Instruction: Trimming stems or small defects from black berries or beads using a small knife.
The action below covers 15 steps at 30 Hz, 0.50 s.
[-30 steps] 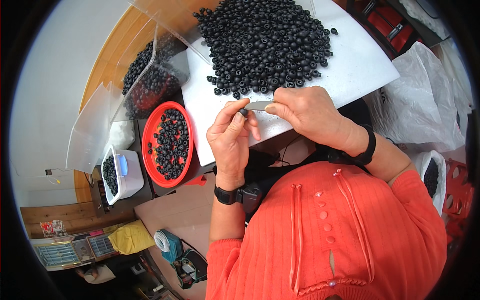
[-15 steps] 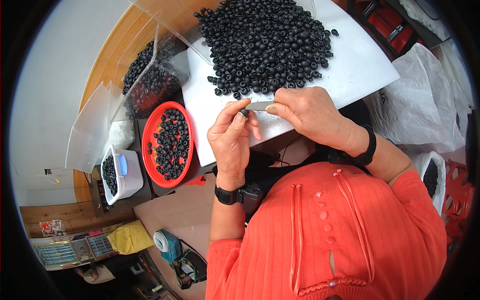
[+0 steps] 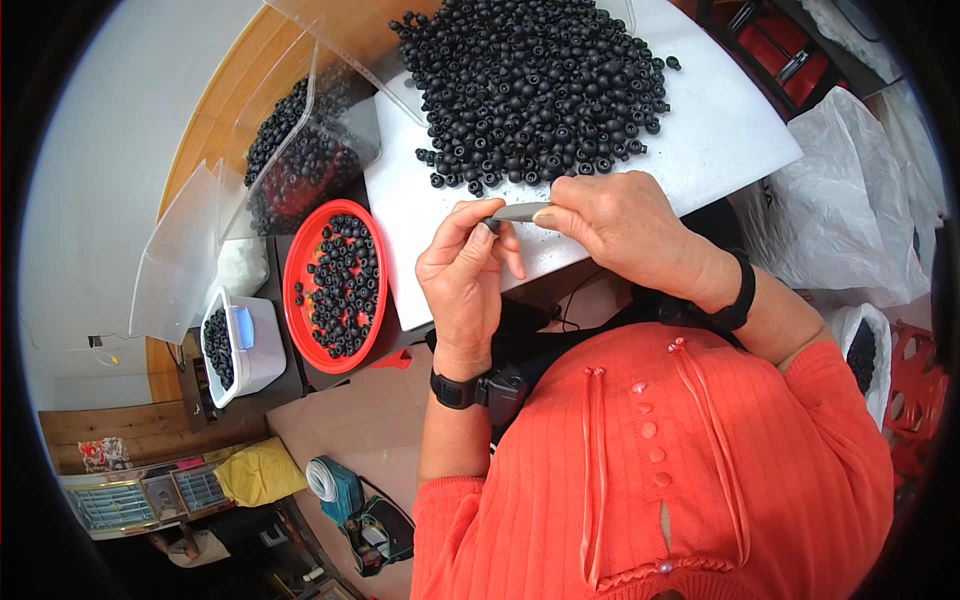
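My left hand (image 3: 466,262) pinches one small round black piece (image 3: 491,225) between thumb and fingertips, near the front edge of the white board (image 3: 730,150). In my right hand (image 3: 625,225) is a short-bladed knife (image 3: 520,212), its blade touching the piece. The thumb rests along the blade, and the knife's handle is hidden in the fist. Just beyond both hands lies a big heap of black bead-like pieces (image 3: 540,90), many with a round hole showing.
Left of the board, a red basin (image 3: 377,300) holds more black pieces. A white tub (image 3: 262,365) and a clear plastic bin (image 3: 310,110) hold others. White plastic bags (image 3: 850,200) lie at the right, by a red stool (image 3: 912,375). Bags lie on the floor.
Hardly anything differs. The knife blade has tilted slightly against the piece; both hands keep their place and their hold.
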Motion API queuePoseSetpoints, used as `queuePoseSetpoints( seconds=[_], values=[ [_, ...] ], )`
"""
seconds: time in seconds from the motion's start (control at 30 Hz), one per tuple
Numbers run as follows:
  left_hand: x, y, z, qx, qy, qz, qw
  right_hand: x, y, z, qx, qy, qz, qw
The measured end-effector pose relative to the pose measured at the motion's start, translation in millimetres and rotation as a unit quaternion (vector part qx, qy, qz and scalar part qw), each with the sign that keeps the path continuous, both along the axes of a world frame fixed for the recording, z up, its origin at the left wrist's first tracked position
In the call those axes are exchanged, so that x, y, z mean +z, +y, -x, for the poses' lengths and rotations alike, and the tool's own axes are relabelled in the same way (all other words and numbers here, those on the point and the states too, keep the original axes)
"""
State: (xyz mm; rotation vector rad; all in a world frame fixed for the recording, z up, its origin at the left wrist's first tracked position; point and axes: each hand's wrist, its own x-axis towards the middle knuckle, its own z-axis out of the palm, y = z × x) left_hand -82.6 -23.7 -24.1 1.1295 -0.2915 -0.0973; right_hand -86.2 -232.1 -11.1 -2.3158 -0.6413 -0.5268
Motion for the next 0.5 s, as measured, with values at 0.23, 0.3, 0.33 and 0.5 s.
queuePoseSetpoints(
  seconds=[0.23, 0.3, 0.33, 0.5],
  values=[
    [-0.6, -0.4, -0.5, -0.006, -0.001, 0.012, 1.0, -0.7, -0.4, 0.5, -0.001, -0.009, 0.02, 1.0],
    [-0.3, -1.1, -0.3, -0.003, 0.001, 0.012, 1.0, 0.0, 0.1, 0.7, 0.0, -0.008, 0.02, 1.0],
    [0.0, -1.4, -0.1, -0.001, 0.001, 0.012, 1.0, 0.4, 0.4, 0.9, 0.001, -0.008, 0.02, 1.0],
    [-0.7, -0.5, -0.6, -0.01, 0.01, 0.011, 1.0, -3.1, -0.1, 1.3, 0.002, -0.011, -0.006, 1.0]
  ],
)
